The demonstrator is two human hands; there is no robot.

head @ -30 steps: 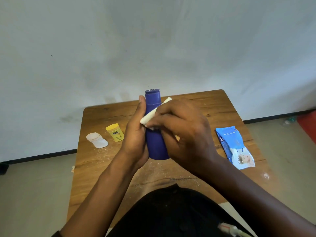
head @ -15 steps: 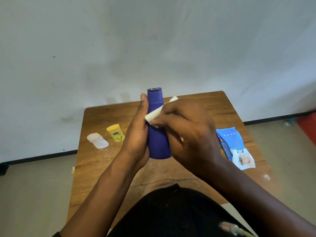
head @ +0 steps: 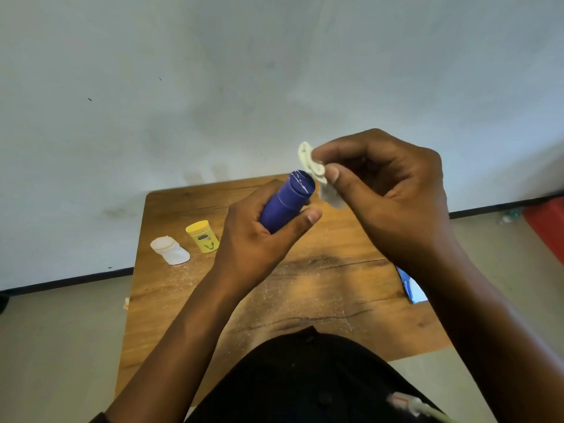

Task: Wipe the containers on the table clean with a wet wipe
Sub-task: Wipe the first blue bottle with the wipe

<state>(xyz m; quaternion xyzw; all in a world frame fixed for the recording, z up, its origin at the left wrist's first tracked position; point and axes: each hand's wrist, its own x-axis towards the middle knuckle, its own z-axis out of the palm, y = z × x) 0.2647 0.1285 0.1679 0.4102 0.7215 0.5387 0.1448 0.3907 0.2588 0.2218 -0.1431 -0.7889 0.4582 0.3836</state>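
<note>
Above the table (head: 335,288), my left hand (head: 256,239) grips the blue bottle (head: 288,201), fingers curled round its lower body and thumb laid along its near side, so that the bottle is clear of the wood and tilted, its cap end pointing up and to the right toward my other hand. My right hand (head: 387,190) is raised just beyond and to the right of that cap, thumb and fingertips pinching a crumpled wipe (head: 317,172); the wipe sits right beside the cap rim, and whether it touches the cap I cannot tell. Pale streaks show on the flat top of the cap. To the left of my left hand, well apart from it, a yellow container (head: 203,236) stands on the table, and just beyond that to the left a white container (head: 169,250) lies on its side, the two close together but not touching. Under my right forearm, a blue and white wipes pack (head: 413,290) shows only as a corner at the table's right edge. Fine pale dust speckles the wood below both wrists. Nearest to me, beneath both arms, my dark clothing (head: 305,380) covers the table's near edge.
</note>
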